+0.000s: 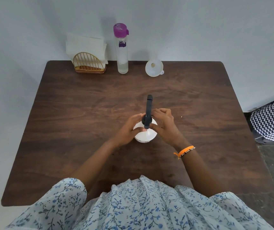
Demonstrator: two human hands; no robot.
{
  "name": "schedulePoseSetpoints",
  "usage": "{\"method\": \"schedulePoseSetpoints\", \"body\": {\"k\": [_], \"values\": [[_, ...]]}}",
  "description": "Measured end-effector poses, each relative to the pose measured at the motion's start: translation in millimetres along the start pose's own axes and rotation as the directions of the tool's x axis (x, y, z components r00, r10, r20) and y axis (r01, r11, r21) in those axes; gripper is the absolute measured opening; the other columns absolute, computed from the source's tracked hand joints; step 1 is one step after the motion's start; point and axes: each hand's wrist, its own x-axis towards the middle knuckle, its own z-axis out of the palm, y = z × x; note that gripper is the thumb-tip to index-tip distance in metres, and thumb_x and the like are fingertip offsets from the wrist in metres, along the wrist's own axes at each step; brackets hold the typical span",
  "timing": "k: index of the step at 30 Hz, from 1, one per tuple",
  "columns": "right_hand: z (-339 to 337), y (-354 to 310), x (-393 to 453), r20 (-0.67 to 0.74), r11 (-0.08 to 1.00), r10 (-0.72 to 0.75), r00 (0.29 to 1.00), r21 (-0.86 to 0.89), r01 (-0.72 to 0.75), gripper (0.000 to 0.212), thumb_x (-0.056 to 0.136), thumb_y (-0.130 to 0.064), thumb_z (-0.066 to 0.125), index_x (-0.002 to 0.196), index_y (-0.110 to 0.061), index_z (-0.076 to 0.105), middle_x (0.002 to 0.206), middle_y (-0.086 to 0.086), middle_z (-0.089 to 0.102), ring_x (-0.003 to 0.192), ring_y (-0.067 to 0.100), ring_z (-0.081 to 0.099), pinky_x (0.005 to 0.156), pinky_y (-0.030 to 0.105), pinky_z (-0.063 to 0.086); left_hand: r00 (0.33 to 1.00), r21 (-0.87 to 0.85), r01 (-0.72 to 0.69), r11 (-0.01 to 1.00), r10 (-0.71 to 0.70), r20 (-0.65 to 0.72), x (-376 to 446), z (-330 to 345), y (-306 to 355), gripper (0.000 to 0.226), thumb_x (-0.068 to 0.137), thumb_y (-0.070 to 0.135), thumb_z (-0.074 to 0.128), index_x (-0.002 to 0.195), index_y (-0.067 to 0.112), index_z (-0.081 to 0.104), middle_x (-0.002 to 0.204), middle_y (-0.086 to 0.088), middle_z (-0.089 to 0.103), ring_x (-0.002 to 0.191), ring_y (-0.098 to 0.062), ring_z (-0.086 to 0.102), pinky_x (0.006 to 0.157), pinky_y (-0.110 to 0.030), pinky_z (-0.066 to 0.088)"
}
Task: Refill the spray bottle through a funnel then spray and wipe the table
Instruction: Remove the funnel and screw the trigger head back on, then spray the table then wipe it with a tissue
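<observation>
A white spray bottle point(144, 136) with a black trigger head point(149, 110) stands upright in the middle of the dark wooden table point(66, 130). My left hand point(129, 130) wraps the bottle's left shoulder. My right hand point(163, 124) grips the black collar and head from the right. A white funnel point(154, 68) lies on its side at the back of the table. Left of it stands a tall clear water bottle point(122, 52) with a purple cap, holding a little water at its bottom.
A gold wire holder point(89, 64) with white paper napkins point(84, 45) stands at the back left by the wall. A black-and-white zigzag cushion point(272, 118) sits on the floor off the table's right edge. A small crumb point(181, 116) lies right of my hands.
</observation>
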Motion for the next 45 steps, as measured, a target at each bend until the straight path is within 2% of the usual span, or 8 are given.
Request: {"method": "schedulePoseSetpoints", "body": {"k": [4,13,20,23,27,31,38,45], "values": [[19,4,-10,-0.168,0.993,0.007,0.986,-0.111,-0.026,0.027,0.086,-0.036,0.05,0.109,-0.026,0.062,0.103,-0.015,0.062,0.109,0.008,0.032,0.098,0.041,0.025,0.983,0.211,-0.066,0.975,0.1,-0.155,-3,8,1,0.061,0.079,0.053,0.043,0.129,0.019,0.053,0.112,0.008,0.049,0.108,0.005,0.03,0.116,-0.046,0.007],[38,-6,-17,-0.393,0.978,0.044,0.918,-0.171,-0.12,0.03,0.079,-0.032,0.049,0.104,-0.022,0.063,0.1,-0.011,0.064,0.107,0.012,0.039,0.099,0.056,0.029,0.898,0.247,0.047,0.968,0.067,-0.435,-12,32,13,0.044,0.085,0.028,0.05,0.129,0.025,0.054,0.086,-0.003,0.05,0.097,-0.018,0.044,0.113,-0.029,-0.011],[32,-4,-15,-0.298,0.99,0.108,0.948,-0.056,-0.13,0.027,0.08,-0.032,0.054,0.105,-0.025,0.062,0.106,-0.016,0.06,0.106,0.007,0.04,0.099,0.044,0.031,0.89,0.126,0.107,0.986,-0.039,-0.454,-14,37,21,0.043,0.086,0.017,0.062,0.128,0.027,0.055,0.086,0.012,0.037,0.096,-0.012,0.036,0.112,-0.05,0.025],[28,-5,-12,-0.218,0.975,0.143,0.965,0.199,-0.099,0.031,0.076,-0.032,0.064,0.104,-0.02,0.057,0.108,-0.01,0.055,0.104,0.016,0.047,0.09,0.027,0.04,0.912,-0.017,0.106,0.994,-0.104,-0.396,-14,33,23,0.043,0.085,0.016,0.064,0.126,0.027,0.055,0.099,0.006,0.038,0.11,-0.021,0.041,0.101,-0.041,0.039],[30,-12,-2,-0.19,0.911,0.193,0.963,0.4,-0.103,0.07,0.072,-0.025,0.078,0.128,-0.019,0.036,0.123,-0.01,0.043,0.109,0.009,0.05,0.091,0.018,0.044,0.933,-0.026,0.123,0.992,-0.125,-0.338,-18,31,26,0.047,0.083,0.01,0.064,0.126,0.025,0.053,0.116,-0.004,0.048,0.111,-0.009,0.034,0.09,-0.002,0.028],[38,-21,10,-0.231,0.891,0.239,0.943,0.438,-0.119,0.049,0.079,-0.006,0.07,0.121,-0.008,0.044,0.094,0.017,0.054,0.069,0.004,0.05,0.067,0.014,0.045,0.969,0.114,0.002,0.993,0.026,-0.246,-29,21,14,0.063,0.081,0.003,0.064,0.138,0.019,0.043,0.138,0.005,0.047,0.125,-0.01,0.039,0.102,-0.014,0.029],[45,-24,24,-0.426,0.943,0.148,0.892,0.333,0.003,0.025,0.083,-0.036,0.065,0.094,-0.016,0.056,0.086,0.006,0.054,0.07,0.019,0.054,0.067,0.04,0.049,0.895,-0.211,0.099,0.972,-0.18,-0.409,-62,-4,10,0.025,0.088,0.002,0.057,0.104,0.018,0.067,0.106,0.008,0.065,0.095,0.006,0.059,0.082,-0.01,0.045],[58,-56,45,-0.016,0.843,0.192,0.981,0.515,-0.156,0.025,0.086,-0.024,0.065,0.093,0.0,0.058,0.068,0.009,0.051,0.054,0.022,0.051,0.047,0.025,0.047,0.715,-0.329,0.203,0.922,-0.369,-0.593,-75,-31,-4,0.02,0.089,0.008,0.057,0.099,0.023,0.066,0.095,0.01,0.067,0.089,-0.002,0.061,0.069,-0.004,0.044]]}}
